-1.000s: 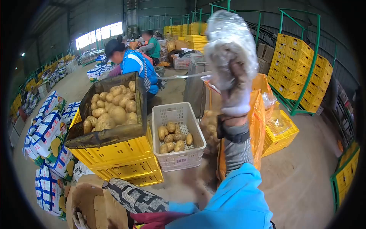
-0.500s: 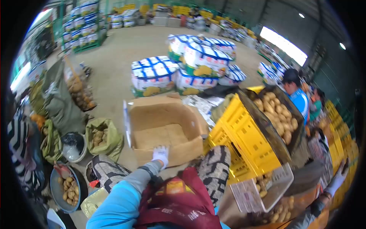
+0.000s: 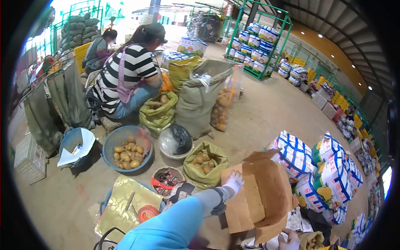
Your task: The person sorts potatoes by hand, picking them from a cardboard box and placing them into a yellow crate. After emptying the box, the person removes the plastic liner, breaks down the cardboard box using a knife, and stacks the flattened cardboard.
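My left hand [image 3: 234,182], in a whitish glove, has its fingers bent over the near-left edge of an open cardboard box [image 3: 273,187]. The box looks empty inside and sits tilted in the view. At the bottom edge, just below the box, my gloved right hand [image 3: 288,240] shows in part with curled fingers; what they close on is unclear. Left of my left hand stands an open green sack of potatoes [image 3: 205,163]. A red-handled tool [image 3: 163,183] and a roll of red tape [image 3: 147,213] lie nearer to me.
A blue basin of potatoes [image 3: 109,143], a white bucket [image 3: 180,154] and a tall grey-green sack [image 3: 196,98] stand to the left. A person in a striped shirt [image 3: 129,75] sits behind them. White-and-blue packages [image 3: 333,179] are piled at the right.
The view has swung left, so the box appears further right. My left hand remains at the box's edge. My right hand has come from far right, fingers spread, to below the box, fingers curled.
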A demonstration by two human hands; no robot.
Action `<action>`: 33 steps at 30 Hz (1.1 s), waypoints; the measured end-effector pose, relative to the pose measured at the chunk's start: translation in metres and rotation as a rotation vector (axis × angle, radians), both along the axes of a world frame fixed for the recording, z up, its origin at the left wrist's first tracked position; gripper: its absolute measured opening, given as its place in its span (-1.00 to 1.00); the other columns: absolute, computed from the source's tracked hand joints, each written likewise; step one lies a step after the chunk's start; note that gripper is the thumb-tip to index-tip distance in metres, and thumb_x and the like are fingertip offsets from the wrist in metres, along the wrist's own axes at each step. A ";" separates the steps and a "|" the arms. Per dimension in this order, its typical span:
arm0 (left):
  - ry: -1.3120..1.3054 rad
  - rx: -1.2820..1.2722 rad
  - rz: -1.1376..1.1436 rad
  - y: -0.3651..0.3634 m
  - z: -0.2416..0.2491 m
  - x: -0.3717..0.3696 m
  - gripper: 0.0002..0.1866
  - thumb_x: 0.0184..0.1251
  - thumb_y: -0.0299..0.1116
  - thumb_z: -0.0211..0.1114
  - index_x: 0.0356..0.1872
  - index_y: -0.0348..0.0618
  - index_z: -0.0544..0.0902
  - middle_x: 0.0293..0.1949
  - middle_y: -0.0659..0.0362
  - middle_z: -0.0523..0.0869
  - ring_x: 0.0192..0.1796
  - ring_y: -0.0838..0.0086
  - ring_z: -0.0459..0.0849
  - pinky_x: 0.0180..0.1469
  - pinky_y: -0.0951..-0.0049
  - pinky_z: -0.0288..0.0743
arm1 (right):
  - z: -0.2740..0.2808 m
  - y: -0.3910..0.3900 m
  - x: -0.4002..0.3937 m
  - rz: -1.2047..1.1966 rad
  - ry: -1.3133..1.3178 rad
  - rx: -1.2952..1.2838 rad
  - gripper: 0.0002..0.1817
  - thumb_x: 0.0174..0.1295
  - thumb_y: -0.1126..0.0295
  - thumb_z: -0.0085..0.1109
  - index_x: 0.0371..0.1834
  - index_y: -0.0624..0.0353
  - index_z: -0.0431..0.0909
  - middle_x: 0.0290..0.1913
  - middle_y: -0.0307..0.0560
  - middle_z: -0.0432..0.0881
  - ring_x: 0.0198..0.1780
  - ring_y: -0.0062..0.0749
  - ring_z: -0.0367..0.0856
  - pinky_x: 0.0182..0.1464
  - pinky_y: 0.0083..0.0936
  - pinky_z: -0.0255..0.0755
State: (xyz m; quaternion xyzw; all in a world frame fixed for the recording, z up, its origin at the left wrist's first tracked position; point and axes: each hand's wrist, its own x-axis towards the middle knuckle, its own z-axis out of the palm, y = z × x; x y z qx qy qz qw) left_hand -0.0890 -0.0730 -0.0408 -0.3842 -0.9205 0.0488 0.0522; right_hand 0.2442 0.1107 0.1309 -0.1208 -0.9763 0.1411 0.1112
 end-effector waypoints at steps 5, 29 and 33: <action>-0.190 0.019 -0.242 -0.027 0.001 0.030 -0.40 0.17 -0.25 0.31 0.31 0.01 0.46 0.39 0.00 0.39 0.48 0.05 0.25 0.44 -0.14 0.10 | -0.034 -0.026 -0.061 0.044 -0.153 -0.179 -0.61 0.29 0.30 0.19 0.15 0.17 0.55 0.01 0.12 0.67 0.09 -0.02 0.62 0.14 -0.33 0.46; -0.361 0.069 -0.279 0.088 -0.096 0.179 -0.81 0.23 -0.39 0.19 -0.25 0.09 0.76 -0.19 0.21 0.70 0.04 0.32 0.65 0.22 0.11 0.31 | -0.127 0.008 0.008 -0.148 -0.313 -0.598 -0.60 0.36 0.37 0.19 0.23 0.26 0.50 0.09 0.13 0.65 0.11 -0.19 0.62 0.20 -0.37 0.47; -0.326 0.090 -0.475 0.049 -0.113 0.182 -0.83 0.24 -0.39 0.14 -0.27 0.12 0.68 -0.24 0.17 0.67 -0.02 0.28 0.65 0.28 0.01 0.30 | -0.115 -0.018 0.019 -0.124 -0.224 -0.605 -0.45 0.22 0.15 0.33 0.14 0.33 0.56 -0.02 0.09 0.73 -0.03 -0.14 0.71 0.06 -0.35 0.53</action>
